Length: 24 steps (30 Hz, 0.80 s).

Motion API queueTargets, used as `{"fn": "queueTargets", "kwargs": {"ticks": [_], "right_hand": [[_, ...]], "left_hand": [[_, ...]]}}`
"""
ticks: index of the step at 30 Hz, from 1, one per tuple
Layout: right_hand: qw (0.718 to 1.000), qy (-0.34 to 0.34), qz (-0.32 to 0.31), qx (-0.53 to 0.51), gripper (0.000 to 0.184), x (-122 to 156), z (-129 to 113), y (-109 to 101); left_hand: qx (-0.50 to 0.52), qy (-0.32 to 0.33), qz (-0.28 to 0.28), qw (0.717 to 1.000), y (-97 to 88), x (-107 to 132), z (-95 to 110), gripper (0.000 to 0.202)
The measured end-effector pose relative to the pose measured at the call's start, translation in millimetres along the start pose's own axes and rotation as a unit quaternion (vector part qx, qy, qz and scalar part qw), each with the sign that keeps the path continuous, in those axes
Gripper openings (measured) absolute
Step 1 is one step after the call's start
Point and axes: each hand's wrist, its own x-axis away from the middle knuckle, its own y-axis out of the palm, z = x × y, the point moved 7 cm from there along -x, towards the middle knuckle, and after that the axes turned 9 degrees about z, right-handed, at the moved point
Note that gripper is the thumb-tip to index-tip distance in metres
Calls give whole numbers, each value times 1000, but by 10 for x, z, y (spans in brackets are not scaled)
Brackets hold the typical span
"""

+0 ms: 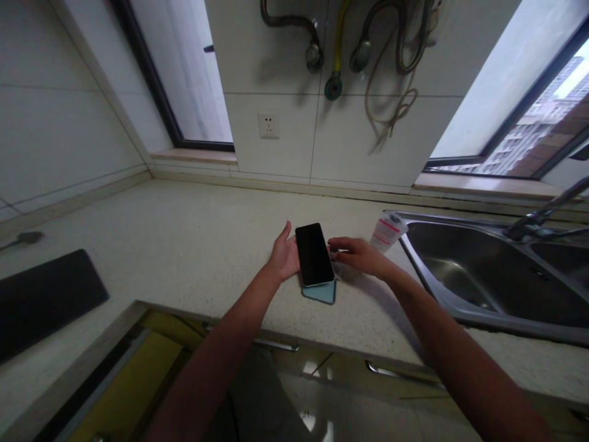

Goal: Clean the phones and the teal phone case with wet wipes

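Note:
A black smartphone (315, 255) lies screen up on the speckled beige countertop (197, 245), its dark screen unlit. Its lower end rests over a pale blue phone case (324, 293), which sticks out below it. My left hand (284, 256) presses its palm against the phone's left edge, with the thumb raised. From the other side, my right hand (358, 255) reaches in, its fingertips on the phone's right edge. Neither hand lifts the phone visibly.
A steel double sink (464, 276) with a faucet (538, 212) lies right, a pink-labelled white tube (389, 232) beside its rim. A black mat (46, 298) lies left. Hoses (335, 43) and a socket (269, 126) are on the tiled wall.

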Motion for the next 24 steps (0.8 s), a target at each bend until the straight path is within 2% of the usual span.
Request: {"fn": "queueTargets", "kwargs": {"ticks": [2,4,8,11,14,17,19,22,24], "right_hand": [[998,-24,-50,28,38,14,3,33],[995,-26,-73,68,45,35,8,72],[978,-72,-42,192,35,62,-82,128],[969,-106,-19,221,30,67,-170,128],[974,-90,63,197,30,36,-194,-52],[971,-44,183,149,28,19,-150,-311],[967,-12,235,92,32,19,-93,-400],[968,22,251,-7,35,7,10,-342],[969,29,242,-29,35,1,60,-231]], "left_hand": [[-5,2,5,1000,-17,-7,6,62],[-12,3,13,1000,-44,-19,9,61],[-23,-4,13,1000,-68,-33,-7,60],[-27,-5,4,1000,-56,-31,-17,60],[-29,-7,-8,1000,-33,-22,-27,60],[-33,-19,-26,999,1,-1,-50,61],[-37,-33,-44,998,29,21,-80,61],[-44,-62,-77,994,82,63,-150,64],[-51,-81,-99,990,115,91,-202,65]]}}
